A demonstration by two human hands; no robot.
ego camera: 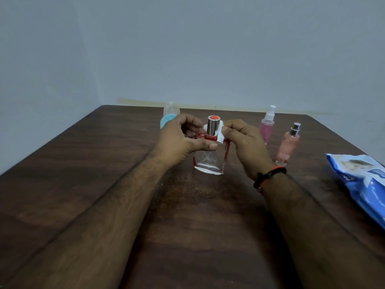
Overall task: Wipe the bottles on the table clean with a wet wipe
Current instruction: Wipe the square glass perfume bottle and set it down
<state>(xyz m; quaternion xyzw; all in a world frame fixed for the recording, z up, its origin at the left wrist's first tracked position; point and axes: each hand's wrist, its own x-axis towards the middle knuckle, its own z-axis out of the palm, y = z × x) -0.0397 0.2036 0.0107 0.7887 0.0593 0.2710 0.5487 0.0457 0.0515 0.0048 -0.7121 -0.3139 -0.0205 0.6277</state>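
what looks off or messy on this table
Pale specks are scattered on the dark wooden table, just in front of the red-edged glass perfume bottle. The wet wipe pack overhangs the table's right edge. Both pink spray bottles stand upright; nothing spilled.

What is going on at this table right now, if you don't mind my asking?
A person is cleaning a clear, red-edged perfume bottle. The left hand grips its body, while the right hand pinches a wet wipe against the silver cap. Two pink spray bottles stand by the wipes pack.
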